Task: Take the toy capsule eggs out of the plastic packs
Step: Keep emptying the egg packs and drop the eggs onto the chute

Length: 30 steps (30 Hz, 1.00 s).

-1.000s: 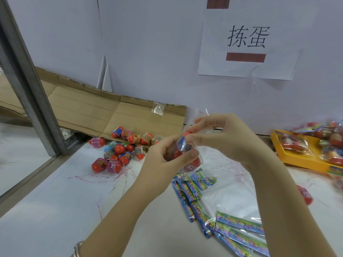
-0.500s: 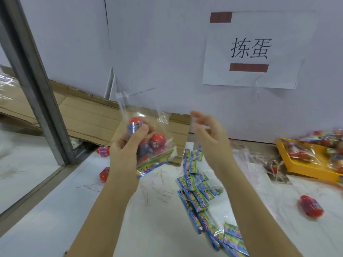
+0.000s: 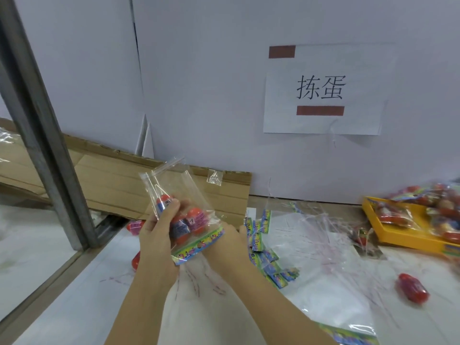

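Your left hand (image 3: 156, 235) grips the pack (image 3: 179, 185) around its eggs (image 3: 196, 219) (whether your right hand (image 3: 226, 242) behind it holds anything, I cannot tell), so a careless tip could send them rolling.

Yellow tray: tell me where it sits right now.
Head view: the yellow tray sits at the far right on the table, near the wall, heaped with full packs; the loose red capsule egg lies in front of it.
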{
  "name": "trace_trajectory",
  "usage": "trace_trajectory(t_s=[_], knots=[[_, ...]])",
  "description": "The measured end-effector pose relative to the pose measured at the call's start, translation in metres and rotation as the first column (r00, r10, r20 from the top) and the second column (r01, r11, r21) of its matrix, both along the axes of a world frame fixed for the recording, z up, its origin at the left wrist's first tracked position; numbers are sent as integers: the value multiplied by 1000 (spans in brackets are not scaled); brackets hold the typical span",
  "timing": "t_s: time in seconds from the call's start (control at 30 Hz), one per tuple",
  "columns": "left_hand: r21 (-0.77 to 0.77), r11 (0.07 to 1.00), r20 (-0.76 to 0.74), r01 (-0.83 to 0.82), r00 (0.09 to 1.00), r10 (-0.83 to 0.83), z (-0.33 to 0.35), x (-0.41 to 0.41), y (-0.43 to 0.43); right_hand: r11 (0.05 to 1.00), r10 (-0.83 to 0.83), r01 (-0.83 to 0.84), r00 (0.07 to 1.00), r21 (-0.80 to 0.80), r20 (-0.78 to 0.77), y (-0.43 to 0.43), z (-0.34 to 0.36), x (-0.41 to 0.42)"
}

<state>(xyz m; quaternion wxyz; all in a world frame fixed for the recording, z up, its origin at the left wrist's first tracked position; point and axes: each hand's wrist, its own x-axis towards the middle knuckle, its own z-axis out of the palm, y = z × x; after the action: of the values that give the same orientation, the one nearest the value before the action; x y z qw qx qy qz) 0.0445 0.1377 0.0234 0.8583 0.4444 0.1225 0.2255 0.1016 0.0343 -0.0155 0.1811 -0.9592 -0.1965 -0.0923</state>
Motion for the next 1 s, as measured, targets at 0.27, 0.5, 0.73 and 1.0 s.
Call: trace_trajectory(t_s=[0.27,0.5,0.73,1.0], knots=[[150,980,-54,133,991,-126,0,-3,-31,320,171,192,951,928,-256,-120,43,-12],[398,872,-74,287,957,-281,3,-18,-74,70,307,-70,951,995,45,-173,112,-42],[477,815,-28,330,932,-361,2,-25,-83,424,334,-230,939,876,85,-171,126,-59],[519,779,43,353,899,-436,7,-31,-85,739,199,-258,966,623,163,-162,123,-60]])
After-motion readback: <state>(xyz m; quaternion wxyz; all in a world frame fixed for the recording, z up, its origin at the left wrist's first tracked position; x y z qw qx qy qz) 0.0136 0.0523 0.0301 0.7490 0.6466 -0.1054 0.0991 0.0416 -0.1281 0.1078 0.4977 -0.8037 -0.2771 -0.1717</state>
